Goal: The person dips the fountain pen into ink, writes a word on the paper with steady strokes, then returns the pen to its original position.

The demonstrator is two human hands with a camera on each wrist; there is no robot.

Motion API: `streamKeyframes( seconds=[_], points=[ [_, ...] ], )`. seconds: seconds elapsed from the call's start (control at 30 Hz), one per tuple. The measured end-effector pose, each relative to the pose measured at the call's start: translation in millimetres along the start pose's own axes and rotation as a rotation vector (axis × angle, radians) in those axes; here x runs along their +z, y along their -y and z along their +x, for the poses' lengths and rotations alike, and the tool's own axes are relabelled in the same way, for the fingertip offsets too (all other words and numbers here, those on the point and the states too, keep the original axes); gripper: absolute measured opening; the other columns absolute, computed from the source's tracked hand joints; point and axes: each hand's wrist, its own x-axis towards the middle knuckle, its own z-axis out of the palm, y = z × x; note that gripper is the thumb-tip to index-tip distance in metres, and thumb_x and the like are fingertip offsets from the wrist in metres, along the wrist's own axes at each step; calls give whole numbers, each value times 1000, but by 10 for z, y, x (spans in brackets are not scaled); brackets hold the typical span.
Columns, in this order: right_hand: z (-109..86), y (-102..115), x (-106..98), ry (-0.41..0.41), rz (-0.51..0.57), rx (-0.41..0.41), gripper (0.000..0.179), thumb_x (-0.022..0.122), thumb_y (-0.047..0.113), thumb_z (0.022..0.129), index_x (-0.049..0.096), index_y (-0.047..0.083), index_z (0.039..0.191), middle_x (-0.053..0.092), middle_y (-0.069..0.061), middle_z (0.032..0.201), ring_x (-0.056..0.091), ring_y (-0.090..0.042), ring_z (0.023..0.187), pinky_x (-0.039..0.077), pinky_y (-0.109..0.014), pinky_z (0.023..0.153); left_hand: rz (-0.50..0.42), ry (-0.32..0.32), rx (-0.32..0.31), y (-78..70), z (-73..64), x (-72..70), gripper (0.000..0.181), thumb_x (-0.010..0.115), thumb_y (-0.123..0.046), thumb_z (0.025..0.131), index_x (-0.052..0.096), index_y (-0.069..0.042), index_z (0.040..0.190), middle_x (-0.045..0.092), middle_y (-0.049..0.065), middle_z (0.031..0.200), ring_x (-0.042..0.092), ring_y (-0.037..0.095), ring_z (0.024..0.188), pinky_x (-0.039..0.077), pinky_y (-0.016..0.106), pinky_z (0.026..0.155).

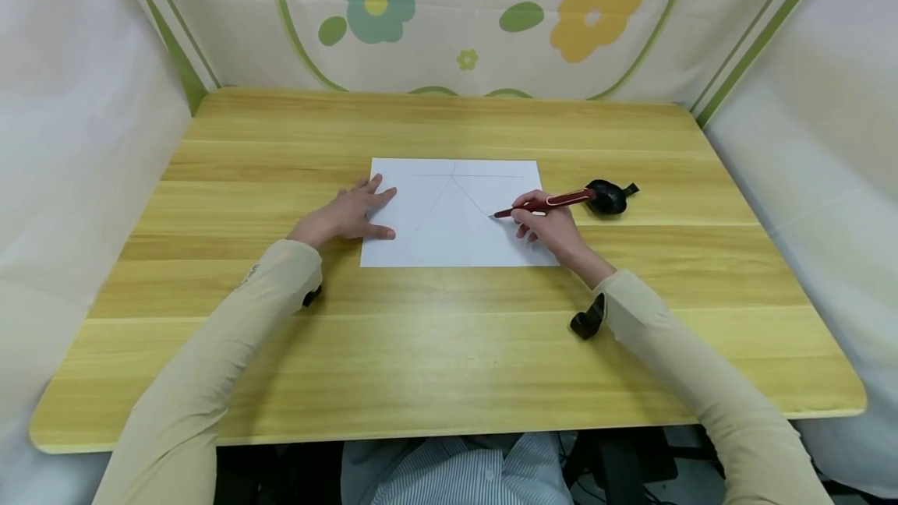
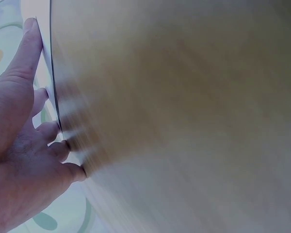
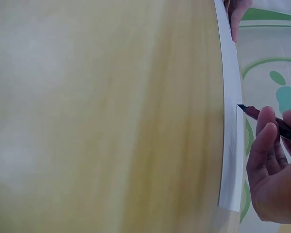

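A white sheet of paper [image 1: 435, 248] lies on the wooden table, with thin lines drawn on it: a level line near the top, a short upright one, and two slanting down from their crossing. My left hand [image 1: 354, 211] rests with spread fingers on the sheet's left edge; the left wrist view shows its thumb [image 2: 26, 51] along the paper. Between thumb and fingers, my right hand [image 1: 550, 228] pinches a dark red fountain pen [image 1: 554, 202]. Its nib meets the paper at the lower end of the right slanting line. In the right wrist view the dark nib [image 3: 241, 106] points at the sheet.
Right of the paper sits a rounded black object [image 1: 607, 198] with a small tab, partly behind the pen's rear end. Black wrist devices [image 1: 586, 321] show at both sleeves. A flower-printed white curtain [image 1: 449, 22] stands behind the table [image 1: 449, 365].
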Motion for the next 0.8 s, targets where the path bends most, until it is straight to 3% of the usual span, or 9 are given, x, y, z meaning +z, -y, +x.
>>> streamKeyframes(
  seconds=[0.17, 0.47, 0.8],
  points=[
    [-63, 45, -20, 8, -13, 1, 24, 60, 10, 91, 58, -4, 110, 65, -12, 78, 60, -10, 57, 50, -25, 52, 2, -2, -3, 3, 3, 2, 85, 64, -41, 88, 18, -11, 152, -5, 22, 158, -5, 43, 145, 5, 65, 113],
    [-27, -146, -66, 6, -27, -21, 27, 63, 15, 91, 58, -2, 110, 64, 0, 65, 60, -6, 56, 49, -22, 51, 7, -1, -2, -12, 7, 7, 84, 64, -41, 88, 18, -10, 152, -4, 22, 158, -4, 43, 145, 6, 65, 113],
    [-78, -182, -111, 4, -53, -21, 22, 63, 17, 91, 58, 3, 107, 65, -3, 69, 61, -7, 57, 50, -22, 52, 0, -1, 3, -8, -5, 1, 84, 64, -40, 89, 18, -9, 152, -5, 22, 158, -5, 43, 145, 5, 66, 112]
  ],
)
